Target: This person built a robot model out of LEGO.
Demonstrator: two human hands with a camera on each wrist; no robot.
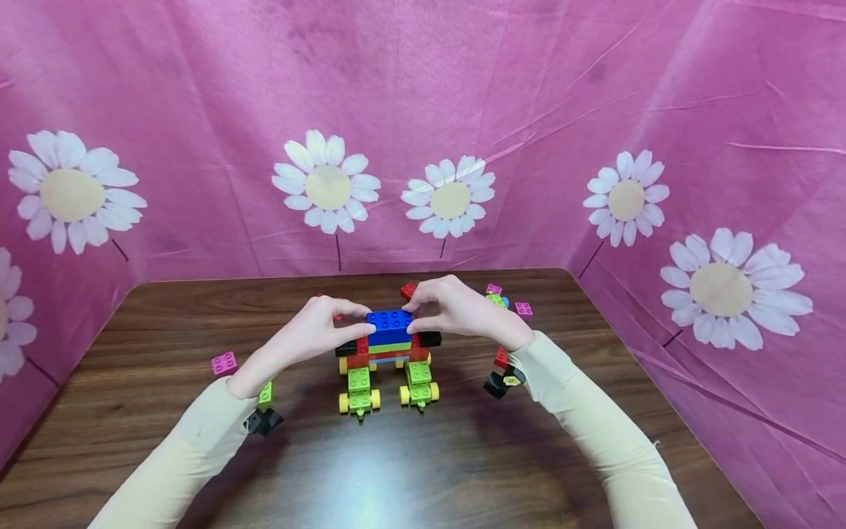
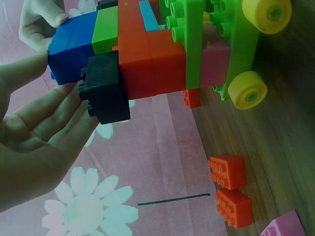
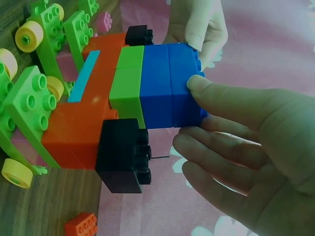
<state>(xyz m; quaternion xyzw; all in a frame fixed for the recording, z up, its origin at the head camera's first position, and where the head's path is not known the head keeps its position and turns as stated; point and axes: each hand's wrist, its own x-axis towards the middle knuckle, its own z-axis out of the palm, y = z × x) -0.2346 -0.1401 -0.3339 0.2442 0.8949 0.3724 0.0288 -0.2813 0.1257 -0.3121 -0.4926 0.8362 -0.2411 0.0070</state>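
A toy brick build stands at the middle of the table on lime wheeled bases [image 1: 360,399] with yellow wheels [image 2: 247,90]. Above these come red bricks [image 2: 155,71] with a light blue strip [image 3: 84,76], then a lime layer [image 3: 129,81] and two stacked blue layers. A black brick [image 3: 123,156] sticks out on each side. My left hand [image 1: 317,330] pinches the upper blue brick [image 1: 390,319] at its left end. At the opposite end, my right hand [image 1: 456,308] holds the same brick between thumb and fingers.
Left of the build lie a pink brick [image 1: 224,363], a lime brick [image 1: 265,394] and black pieces [image 1: 264,422]. To the right are a red brick [image 1: 501,358] and another black piece [image 1: 495,385]. Red bricks [image 2: 228,171] and small pink bricks [image 1: 523,308] lie farther back, before a pink flowered cloth [image 1: 423,73].
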